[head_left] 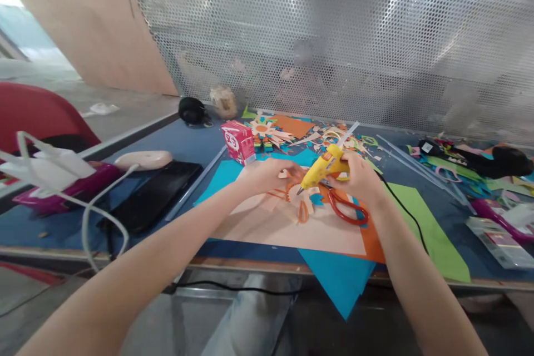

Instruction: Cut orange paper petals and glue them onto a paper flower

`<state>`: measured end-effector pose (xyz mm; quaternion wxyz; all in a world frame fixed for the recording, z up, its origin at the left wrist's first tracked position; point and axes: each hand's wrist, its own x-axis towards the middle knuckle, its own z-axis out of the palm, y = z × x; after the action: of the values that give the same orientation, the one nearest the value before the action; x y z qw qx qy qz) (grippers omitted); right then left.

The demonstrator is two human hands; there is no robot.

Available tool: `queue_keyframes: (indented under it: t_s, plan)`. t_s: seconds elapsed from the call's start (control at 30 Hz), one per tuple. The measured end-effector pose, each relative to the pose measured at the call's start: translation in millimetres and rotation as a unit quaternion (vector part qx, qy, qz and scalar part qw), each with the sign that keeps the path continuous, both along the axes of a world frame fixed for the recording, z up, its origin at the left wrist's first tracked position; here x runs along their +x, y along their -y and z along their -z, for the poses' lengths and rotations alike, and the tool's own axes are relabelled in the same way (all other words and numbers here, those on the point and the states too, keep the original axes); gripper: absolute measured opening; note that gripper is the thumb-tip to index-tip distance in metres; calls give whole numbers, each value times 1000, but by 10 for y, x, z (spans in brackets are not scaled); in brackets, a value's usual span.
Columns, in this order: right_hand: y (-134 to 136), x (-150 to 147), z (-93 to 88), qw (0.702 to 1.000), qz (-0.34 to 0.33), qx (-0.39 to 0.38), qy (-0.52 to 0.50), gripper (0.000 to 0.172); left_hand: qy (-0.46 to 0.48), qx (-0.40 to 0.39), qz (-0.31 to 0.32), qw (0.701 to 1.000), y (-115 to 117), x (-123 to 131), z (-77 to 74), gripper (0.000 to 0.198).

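Observation:
My right hand [356, 175] is closed round a yellow hot glue gun [323, 167], its metal nozzle tilted down to the left and a clear glue stick [349, 132] poking out of the back. Just below the nozzle lies a scalloped orange and peach paper cutout [294, 193]. My left hand [269, 174] has its fingers curled at the cutout's upper edge and pinches paper there; the fingertips are partly hidden. Red-handled scissors [348, 208] lie under my right hand. Peach paper sheets [267, 227] are beneath everything, with smaller paper loops and scraps on top.
A pink box [239, 142] stands behind my left hand, before piled paper scraps [267, 129]. To the left are a black phone [156, 194] and white cables [87, 217]. Green paper [434, 233] and the glue gun's black cord [411, 214] lie right. A perforated metal panel [334, 39] borders the back.

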<state>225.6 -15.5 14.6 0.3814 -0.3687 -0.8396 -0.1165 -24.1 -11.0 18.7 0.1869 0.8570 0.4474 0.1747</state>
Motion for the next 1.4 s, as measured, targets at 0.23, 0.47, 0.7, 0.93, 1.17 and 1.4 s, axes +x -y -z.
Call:
queue_keyframes:
  t_s: [0.23,0.47,0.7,0.93,1.17,1.4]
  plan:
    - [103,-61,-111,978,-44,124,162,17,-25,56,-41,997,0,-101,166,24]
    - [149,-103,-168,965,-60,155,205,7,40,-38,58,997,-3,-83,153,43]
    - [159,-63,-192,966,-50,142,209,8,10,3,99,995,4,-108,187,35]
    - [153,-49,-191,965,-59,143,213,8,21,33,125,991,4,-85,203,32]
    - [153,-36,-177,967,-58,136,207,6,-5,23,107,994,23,-82,164,27]
    - [159,-33,-184,970,-42,103,216,14,-13,3,96,995,31,-78,152,27]
